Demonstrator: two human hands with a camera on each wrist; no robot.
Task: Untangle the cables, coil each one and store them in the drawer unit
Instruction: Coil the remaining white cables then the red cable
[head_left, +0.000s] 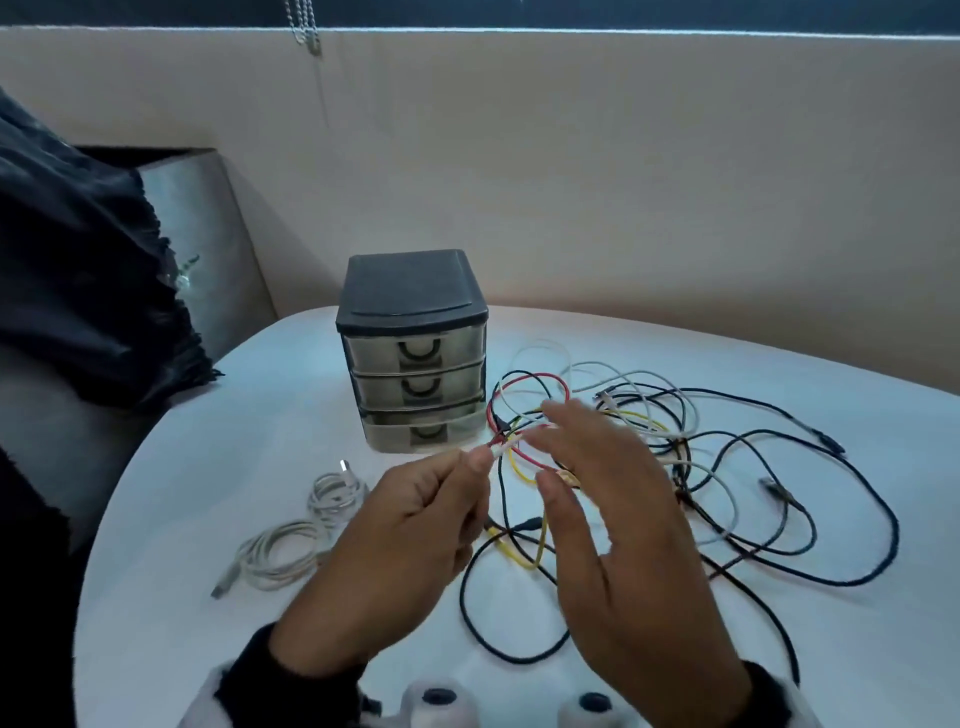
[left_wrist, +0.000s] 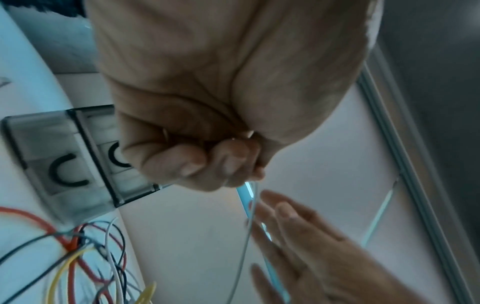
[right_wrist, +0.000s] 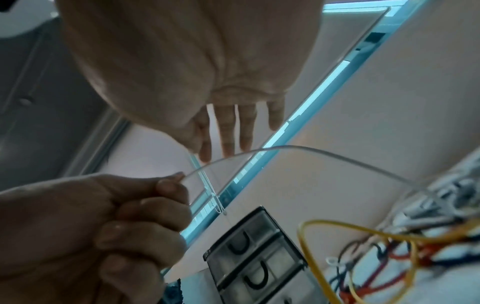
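Stock as I count it from my station:
- drawer unit (head_left: 413, 348): one, with three drawers.
- coiled white cables (head_left: 306, 530): two, lying left of the unit.
- tangled cables (head_left: 649, 467): one heap in red, yellow, white and black; I cannot count the strands.
- hands: two, left hand (head_left: 400, 551) and right hand (head_left: 623, 540).
- table (head_left: 208, 519): one.

Both hands are bare. A thin gold-coloured ring (left_wrist: 165, 133) is worn on a finger of the left hand (head_left: 410, 540). Dark sleeve cuffs are seen at both wrists, the left sleeve (head_left: 244, 675) edged with white fabric; the right hand (head_left: 623, 525) is blurred.
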